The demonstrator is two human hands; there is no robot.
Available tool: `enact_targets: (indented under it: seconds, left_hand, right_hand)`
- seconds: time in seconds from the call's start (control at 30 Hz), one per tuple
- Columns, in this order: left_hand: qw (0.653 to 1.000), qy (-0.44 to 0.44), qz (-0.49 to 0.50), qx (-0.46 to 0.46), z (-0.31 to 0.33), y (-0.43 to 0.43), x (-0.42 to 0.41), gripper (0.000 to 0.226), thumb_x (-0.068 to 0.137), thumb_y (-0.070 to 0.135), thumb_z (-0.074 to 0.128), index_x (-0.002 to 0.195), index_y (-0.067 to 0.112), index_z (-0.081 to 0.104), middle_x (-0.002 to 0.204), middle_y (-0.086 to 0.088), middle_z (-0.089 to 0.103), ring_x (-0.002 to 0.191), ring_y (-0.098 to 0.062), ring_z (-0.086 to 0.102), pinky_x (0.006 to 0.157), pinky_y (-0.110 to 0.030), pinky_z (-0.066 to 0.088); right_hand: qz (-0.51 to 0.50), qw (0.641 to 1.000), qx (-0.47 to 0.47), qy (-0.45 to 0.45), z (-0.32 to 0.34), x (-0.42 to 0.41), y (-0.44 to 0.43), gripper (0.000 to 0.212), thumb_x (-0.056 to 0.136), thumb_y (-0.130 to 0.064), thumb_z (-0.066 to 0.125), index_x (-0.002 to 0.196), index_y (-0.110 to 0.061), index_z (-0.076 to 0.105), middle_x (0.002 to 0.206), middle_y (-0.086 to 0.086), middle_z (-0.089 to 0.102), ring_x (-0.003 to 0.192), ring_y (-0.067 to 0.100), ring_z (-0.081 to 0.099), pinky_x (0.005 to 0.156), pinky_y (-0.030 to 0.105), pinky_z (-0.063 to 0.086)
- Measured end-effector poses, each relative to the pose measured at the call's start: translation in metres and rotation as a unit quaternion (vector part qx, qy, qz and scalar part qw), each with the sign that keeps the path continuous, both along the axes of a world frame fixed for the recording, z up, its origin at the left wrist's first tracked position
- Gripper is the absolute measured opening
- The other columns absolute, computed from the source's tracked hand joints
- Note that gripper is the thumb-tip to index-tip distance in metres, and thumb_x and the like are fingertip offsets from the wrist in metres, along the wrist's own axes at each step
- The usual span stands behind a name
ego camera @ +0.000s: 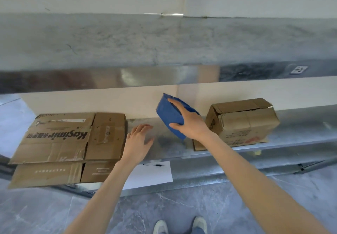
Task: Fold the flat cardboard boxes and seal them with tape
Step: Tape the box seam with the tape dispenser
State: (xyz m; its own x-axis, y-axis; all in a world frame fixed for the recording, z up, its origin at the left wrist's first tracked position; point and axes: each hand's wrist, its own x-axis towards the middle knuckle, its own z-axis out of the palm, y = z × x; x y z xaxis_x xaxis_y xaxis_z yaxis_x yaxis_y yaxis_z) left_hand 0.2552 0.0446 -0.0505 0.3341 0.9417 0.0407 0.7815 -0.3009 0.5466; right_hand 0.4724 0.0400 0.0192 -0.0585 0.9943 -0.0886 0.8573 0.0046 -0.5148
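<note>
Left hand [138, 139] fingers spread, empty | right hand [191, 122] fingers hold tape dispenser [169, 114] | one box [244, 122] folded, seal unclear | flat boxes [69, 139] not yet folded

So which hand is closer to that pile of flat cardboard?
Left. The left hand is just right of the flat cardboard pile; the right hand holds the blue tape dispenser farther right, beside the folded box.

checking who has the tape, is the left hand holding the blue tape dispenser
No, the right hand grips the blue tape dispenser, while the left hand is open and holds nothing.
</note>
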Motion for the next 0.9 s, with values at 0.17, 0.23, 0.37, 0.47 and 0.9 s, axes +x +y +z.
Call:
enact_targets:
  seconds: [0.17, 0.23, 0.37, 0.47, 0.9]
  left_hand:
    - [0.998, -0.055, 0.025, -0.029, 0.008, -0.006, 0.028, 0.043, 0.092, 0.021, 0.065, 0.134, 0.018, 0.056, 0.138, -0.001, 0.056, 0.126, -0.026, 0.05, 0.104, -0.042, 0.041]
    - [0.994, -0.095, 0.017, -0.044, 0.012, -0.01, 0.05, 0.048, 0.088, 0.024, 0.071, 0.134, 0.018, 0.055, 0.137, 0.0, 0.055, 0.124, -0.022, 0.052, 0.103, -0.039, 0.042]
    - [0.981, -0.171, -0.021, -0.086, 0.022, -0.024, 0.109, 0.074, 0.078, 0.038, 0.082, 0.141, 0.025, 0.045, 0.143, 0.008, 0.047, 0.128, -0.01, 0.047, 0.101, -0.026, 0.038]
    - [0.974, -0.2, -0.038, -0.104, 0.031, -0.028, 0.155, 0.099, 0.068, 0.043, 0.088, 0.148, 0.027, 0.033, 0.151, 0.009, 0.035, 0.13, -0.006, 0.039, 0.105, -0.027, 0.036]
    - [0.98, -0.157, -0.06, -0.11, 0.033, 0.001, 0.225, 0.122, 0.049, 0.039, 0.098, 0.148, 0.036, 0.028, 0.148, 0.011, 0.029, 0.131, -0.008, 0.035, 0.105, -0.027, 0.035]
  right_hand:
    - [0.062, 0.997, 0.045, -0.012, 0.034, 0.023, -0.016, 0.078, 0.093, -0.04, 0.062, 0.148, -0.056, 0.008, 0.105, 0.003, 0.064, 0.069, 0.017, 0.061, 0.057, 0.032, 0.051]
    - [0.083, 0.994, 0.064, -0.026, 0.053, 0.04, -0.023, 0.078, 0.091, -0.042, 0.061, 0.144, -0.061, 0.007, 0.099, 0.0, 0.062, 0.068, 0.011, 0.055, 0.055, 0.027, 0.045]
    - [0.112, 0.987, 0.091, -0.078, 0.086, 0.091, -0.039, 0.081, 0.09, -0.041, 0.063, 0.149, -0.058, 0.01, 0.104, -0.001, 0.064, 0.072, 0.016, 0.056, 0.058, 0.03, 0.044]
    - [0.108, 0.982, 0.109, -0.109, 0.095, 0.138, -0.049, 0.08, 0.091, -0.042, 0.063, 0.152, -0.052, 0.012, 0.116, 0.001, 0.065, 0.08, 0.022, 0.059, 0.064, 0.033, 0.047]
    - [0.059, 0.988, 0.087, -0.111, 0.051, 0.27, -0.07, 0.079, 0.089, -0.045, 0.066, 0.146, -0.052, 0.013, 0.071, -0.01, 0.055, 0.065, 0.015, 0.056, 0.059, 0.027, 0.045]
